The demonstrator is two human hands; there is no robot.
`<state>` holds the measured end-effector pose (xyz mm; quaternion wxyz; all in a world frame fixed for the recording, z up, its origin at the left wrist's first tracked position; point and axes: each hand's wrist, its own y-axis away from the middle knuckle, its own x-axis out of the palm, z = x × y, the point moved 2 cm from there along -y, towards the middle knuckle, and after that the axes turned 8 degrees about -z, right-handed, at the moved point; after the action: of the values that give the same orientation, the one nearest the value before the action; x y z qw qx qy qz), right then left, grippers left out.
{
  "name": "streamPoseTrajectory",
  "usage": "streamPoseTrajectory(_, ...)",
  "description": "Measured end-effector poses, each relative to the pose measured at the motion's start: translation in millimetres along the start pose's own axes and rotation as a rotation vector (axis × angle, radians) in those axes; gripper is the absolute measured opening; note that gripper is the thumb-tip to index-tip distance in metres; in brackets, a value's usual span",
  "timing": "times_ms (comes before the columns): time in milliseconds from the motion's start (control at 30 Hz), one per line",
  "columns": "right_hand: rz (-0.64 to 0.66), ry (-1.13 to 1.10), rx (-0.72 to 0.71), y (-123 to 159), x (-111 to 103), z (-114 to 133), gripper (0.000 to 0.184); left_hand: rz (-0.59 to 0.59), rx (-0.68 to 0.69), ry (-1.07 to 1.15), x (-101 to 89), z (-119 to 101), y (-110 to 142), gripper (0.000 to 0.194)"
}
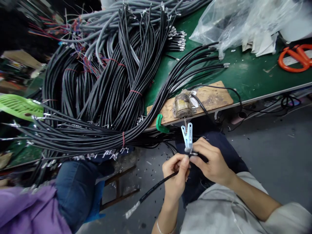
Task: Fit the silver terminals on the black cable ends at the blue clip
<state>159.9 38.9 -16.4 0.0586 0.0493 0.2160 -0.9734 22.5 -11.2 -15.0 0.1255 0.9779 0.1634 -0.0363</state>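
A black cable runs through my left hand, whose thumb and fingers pinch it near one end. Its other end, pale and frayed-looking, hangs down to the lower left. My right hand closes on the same cable close beside the left fingertips. Just above both hands is a light blue clothespin, fixed to the shaft of a small motor wrapped in clear plastic. The clothespin's lower tip meets the cable end between my hands; the exact contact is hidden by my fingers.
The motor sits on a wooden board at the edge of the green table. Bundles of black cables cover the left. Orange-handled scissors and plastic bags lie right. A person in purple sits at left, near a green fan.
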Motion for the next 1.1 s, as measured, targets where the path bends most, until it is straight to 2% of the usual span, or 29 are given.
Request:
streamPoseTrajectory(100, 0.041, -0.090, 0.039, 1, 3, 0, 0.031, 0.153, 0.046, -0.072, -4.0, -6, -7, 0.038)
streamPoseTrajectory(133, 0.077, -0.195, 0.103, 2, 4, -2, 0.035, 0.232, 0.090, -0.083, -5.1, -9, -11, 0.040)
streamPoseTrajectory(200, 0.191, -0.502, 0.320, 5, 7, -7, 0.040, 0.349, 0.216, -0.074, -6.6, -14, -17, 0.040)
streamPoseTrajectory(267, 0.308, -0.772, 0.590, 7, 11, -14, 0.044, 0.366, 0.330, -0.051, -6.8, -17, -22, 0.035)
streamPoseTrajectory(300, 0.348, -0.840, 0.704, 7, 12, -17, 0.043, 0.351, 0.366, -0.042, -6.3, -17, -24, 0.032)
streamPoseTrajectory(367, 0.377, -0.831, 0.837, 1, 11, -23, 0.041, 0.314, 0.390, -0.031, -4.4, -16, -25, 0.026)
streamPoseTrajectory(467, 0.256, -0.713, 0.848, -18, 3, -32, 0.037, 0.261, 0.398, -0.037, -3.6, -13, -22, 0.021)
streamPoseTrajectory(533, 0.140, -0.668, 0.794, -33, -1, -33, 0.038, 0.225, 0.408, -0.035, -5.4, -12, -20, 0.018)
streamPoseTrajectory(600, 0.091, -0.642, 0.698, -47, 0, -30, 0.041, 0.190, 0.426, -0.010, -7.5, -13, -19, 0.017)
streamPoseTrajectory(733, 0.138, -0.661, 0.545, -58, 10, -20, 0.045, 0.091, 0.466, 0.085, -7.4, -16, -24, 0.021)
streamPoseTrajectory(833, 0.140, -0.776, 0.587, -56, 16, -17, 0.040, 0.056, 0.457, 0.119, -3.6, -15, -30, 0.021)
streamPoseTrajectory(1000, 0.123, -1.049, 0.686, -51, 24, -17, 0.036, 0.118, 0.407, 0.111, 1.8, -8, -35, 0.017)
streamPoseTrajectory(1100, 0.151, -1.126, 0.721, -49, 29, -19, 0.036, 0.130, 0.356, 0.120, 3.0, -6, -35, 0.021)
